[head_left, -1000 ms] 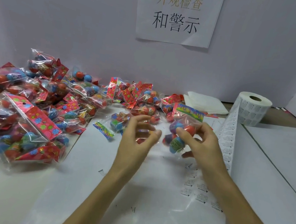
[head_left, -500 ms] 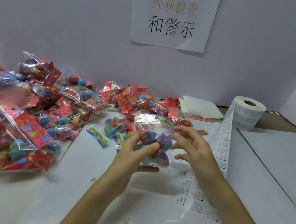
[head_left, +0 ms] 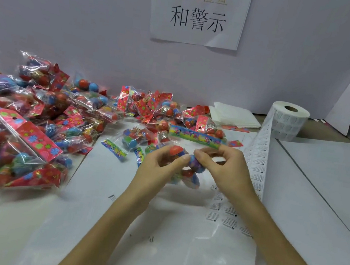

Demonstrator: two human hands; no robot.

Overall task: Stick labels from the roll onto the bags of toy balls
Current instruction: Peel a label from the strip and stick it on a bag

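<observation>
Left hand (head_left: 160,166) and right hand (head_left: 228,172) both gripped one bag of toy balls (head_left: 189,167), fingers curled round it, above worktop (head_left: 0,231) middle; label roll (head_left: 287,122) near back right corner.

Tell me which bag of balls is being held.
The bag between the left hand and right hand, blue-green header up; the other bags lie on the table.

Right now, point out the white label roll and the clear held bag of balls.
White label roll (head_left: 289,125), head view, printed side wall.
Clear bag of balls (head_left: 197,167), head view, blue ball inside.
</observation>
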